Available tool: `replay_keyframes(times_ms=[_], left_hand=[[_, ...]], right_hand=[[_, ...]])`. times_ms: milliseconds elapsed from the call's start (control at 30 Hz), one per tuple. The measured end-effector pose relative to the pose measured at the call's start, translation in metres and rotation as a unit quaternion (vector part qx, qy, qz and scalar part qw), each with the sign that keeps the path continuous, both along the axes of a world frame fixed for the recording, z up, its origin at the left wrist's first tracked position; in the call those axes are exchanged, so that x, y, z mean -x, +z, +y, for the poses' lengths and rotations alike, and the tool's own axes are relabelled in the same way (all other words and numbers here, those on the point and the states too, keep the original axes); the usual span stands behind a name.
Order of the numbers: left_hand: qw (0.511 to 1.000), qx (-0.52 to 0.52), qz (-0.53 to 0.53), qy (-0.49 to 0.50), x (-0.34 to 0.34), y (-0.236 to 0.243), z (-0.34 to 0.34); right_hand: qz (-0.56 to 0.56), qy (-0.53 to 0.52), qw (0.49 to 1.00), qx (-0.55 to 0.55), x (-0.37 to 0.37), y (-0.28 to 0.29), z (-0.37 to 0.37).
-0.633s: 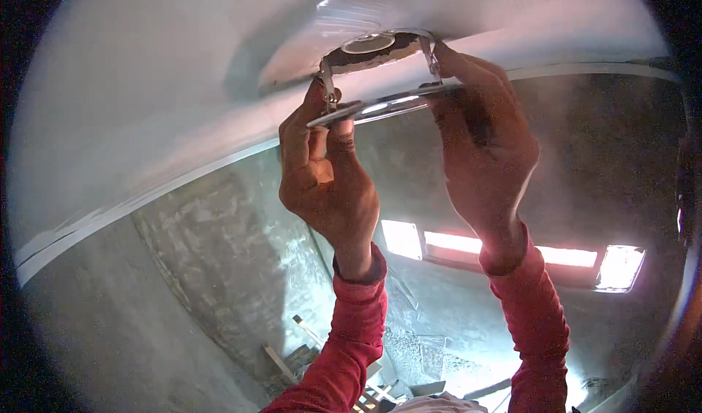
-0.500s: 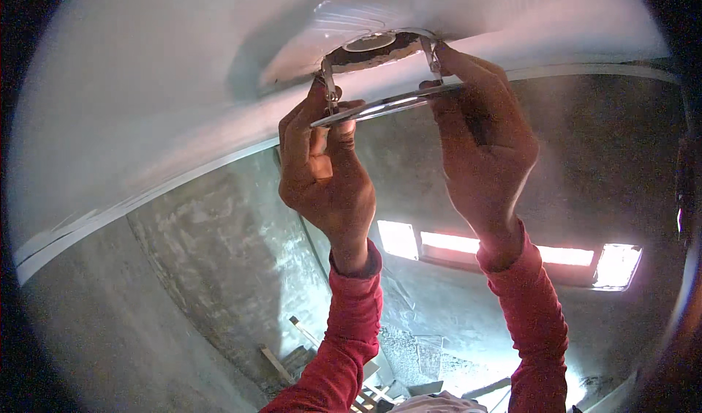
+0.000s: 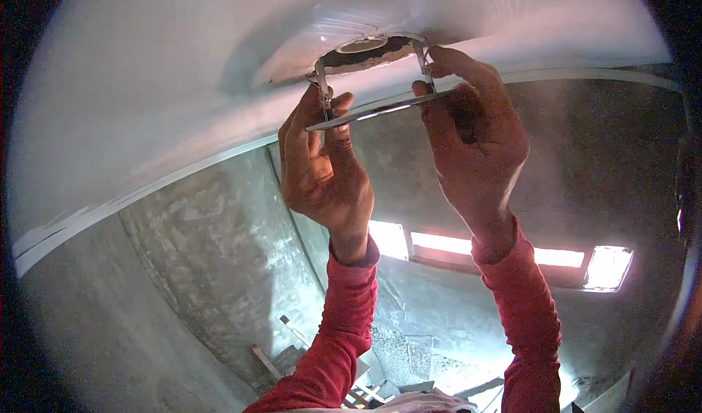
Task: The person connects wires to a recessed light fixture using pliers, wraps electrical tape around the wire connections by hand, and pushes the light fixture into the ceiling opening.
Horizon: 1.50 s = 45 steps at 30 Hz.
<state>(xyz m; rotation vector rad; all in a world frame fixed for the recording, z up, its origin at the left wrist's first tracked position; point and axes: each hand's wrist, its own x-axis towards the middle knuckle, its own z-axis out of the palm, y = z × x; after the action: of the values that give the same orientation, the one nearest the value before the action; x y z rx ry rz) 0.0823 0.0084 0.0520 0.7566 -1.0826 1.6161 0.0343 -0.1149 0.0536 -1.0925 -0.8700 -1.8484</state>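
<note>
Just under a ragged round hole (image 3: 374,56) in the white ceiling, both my hands hold a flat, round, thin-rimmed recessed ceiling light (image 3: 376,111). My left hand (image 3: 329,168) pinches its left edge, thumb below, with fingers up at the left metal spring clip (image 3: 322,87). At the opposite edge my right hand (image 3: 479,131) grips the rim, its index finger raised against the right spring clip (image 3: 423,65). Both clips stand upright, their tops at the hole's edge. A pale ring (image 3: 362,45) shows within the opening. The fitting tilts slightly, its left side lower.
A white ceiling (image 3: 161,76) curves overhead, edged by a pale trim (image 3: 95,214). Grey plastered walls (image 3: 197,259) surround me. Bright window openings (image 3: 497,252) lie beyond my right forearm. Far below, wooden pieces (image 3: 267,362) and other clutter rest near the floor.
My right hand and the light have shifted slightly left in the picture. The light appears more edge-on now. Both hands keep their hold, and the background has moved slightly too.
</note>
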Motion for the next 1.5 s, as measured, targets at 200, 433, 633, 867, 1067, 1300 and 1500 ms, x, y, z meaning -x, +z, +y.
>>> replay_keyframes(times_ms=[200,433,633,867,1067,1300,1500], left_hand=[[0.999,0.036,0.02,-0.001,0.009,0.001,-0.01],[0.997,0.073,0.018,0.032,0.008,0.004,-0.009],[0.995,0.072,0.036,-0.05,0.01,0.004,-0.012],[0.999,0.051,0.004,0.017,0.014,0.005,-0.009],[0.999,0.021,0.025,-0.002,0.011,0.009,0.0],[0.999,0.004,0.007,-0.034,0.0,0.015,0.006],[1.0,-0.009,0.004,-0.025,0.008,0.02,0.014]], right_hand=[[-0.021,-0.028,0.999,0.005,-0.002,0.002,-0.005],[-0.01,-0.039,0.999,0.026,-0.003,0.002,-0.008],[-0.037,-0.05,0.997,0.041,-0.006,0.004,-0.009],[-0.036,-0.041,0.998,0.037,-0.007,0.003,-0.01],[-0.019,-0.081,0.996,0.032,-0.002,0.003,-0.008],[-0.058,-0.061,0.996,0.031,-0.007,0.005,-0.005],[-0.046,-0.034,0.997,0.049,-0.011,0.005,-0.008]])
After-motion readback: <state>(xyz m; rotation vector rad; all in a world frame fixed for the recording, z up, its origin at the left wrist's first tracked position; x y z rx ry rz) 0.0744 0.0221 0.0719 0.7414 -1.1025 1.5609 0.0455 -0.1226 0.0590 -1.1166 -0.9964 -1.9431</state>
